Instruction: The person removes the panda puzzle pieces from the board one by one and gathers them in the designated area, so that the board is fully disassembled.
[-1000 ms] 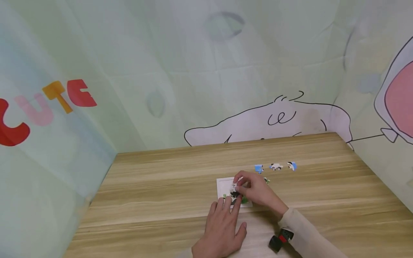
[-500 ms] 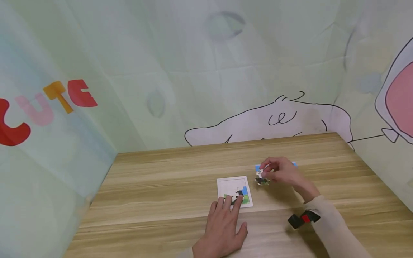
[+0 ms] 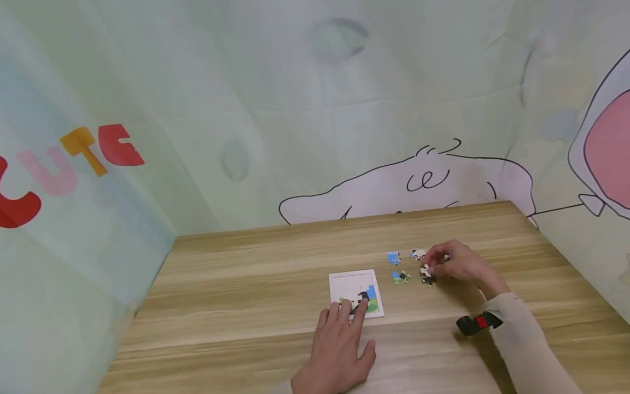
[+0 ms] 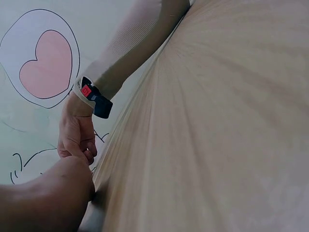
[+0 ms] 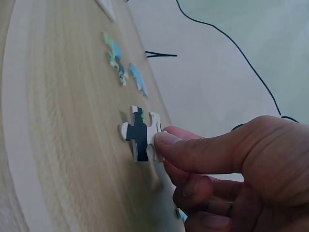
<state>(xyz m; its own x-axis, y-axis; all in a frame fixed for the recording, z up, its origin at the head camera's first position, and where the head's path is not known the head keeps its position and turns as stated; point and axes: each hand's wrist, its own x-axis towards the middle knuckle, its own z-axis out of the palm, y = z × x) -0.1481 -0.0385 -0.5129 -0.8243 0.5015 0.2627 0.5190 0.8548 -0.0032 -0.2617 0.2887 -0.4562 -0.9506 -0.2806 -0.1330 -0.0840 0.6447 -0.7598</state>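
Observation:
My right hand (image 3: 462, 265) pinches a black-and-white puzzle piece (image 5: 140, 134) between thumb and index finger, at the table's right side. In the right wrist view the piece is held close to the wood; whether it touches is unclear. My left hand (image 3: 337, 350) lies flat with fingers extended, its fingertips on the lower part of a white puzzle board (image 3: 344, 282). Pieces with black, blue and green print fill the board's lower right; the fingers cover part of them. Loose nearby are a blue piece (image 3: 394, 258), a panda-face piece (image 3: 417, 254) and a blue-green piece (image 3: 400, 277).
Another loose piece (image 3: 447, 256) shows only partly behind the right hand. The wooden table (image 3: 236, 284) reaches back to a printed cloth wall (image 3: 246, 137). A black-and-red device (image 3: 478, 323) is strapped to the right wrist.
The right hand has moved right from the board to the loose pieces, carrying the black-and-white puzzle piece away from the board. The left hand has stayed in place on the board.

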